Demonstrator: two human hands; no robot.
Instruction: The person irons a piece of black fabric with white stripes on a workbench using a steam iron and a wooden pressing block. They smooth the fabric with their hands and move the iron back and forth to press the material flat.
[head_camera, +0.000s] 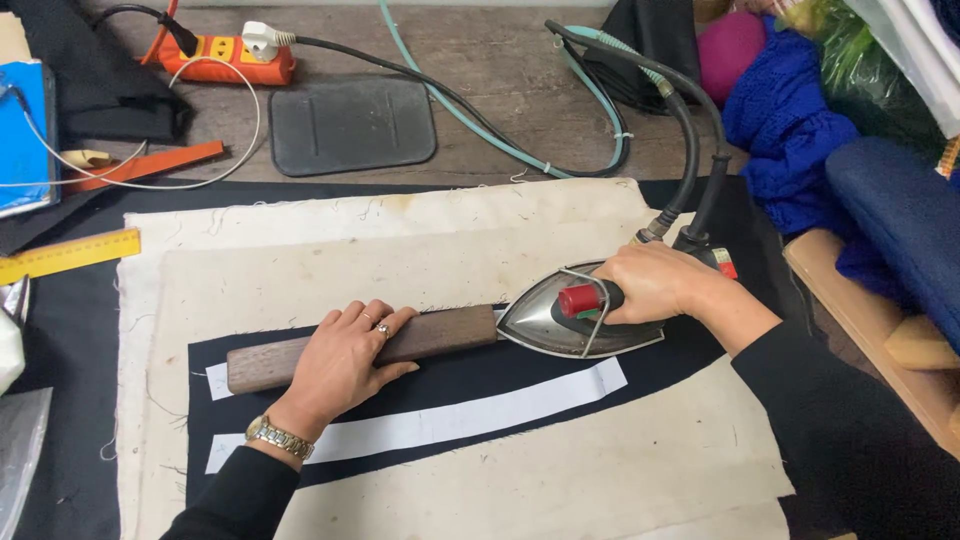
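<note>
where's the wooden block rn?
In the head view, left of centre: the wooden block lies across the black fabric, pressed by the left hand, its right end meeting the tip of the iron gripped by the right hand.

wooden block (440, 335) flat, iron (560, 320) tip touching

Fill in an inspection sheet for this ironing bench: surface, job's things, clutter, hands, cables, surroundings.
Surface: cream pressing cloth over a dark wooden table.
Job's things: steam iron, wooden block, black fabric with white strips.
Clutter: yellow ruler, grey mat, orange strip.
Hands: left hand presses the wooden block; right hand grips the iron's handle.
Cables: black hoses to the iron, teal hose, orange power strip.
Surroundings: blue knitwear at right.
</note>
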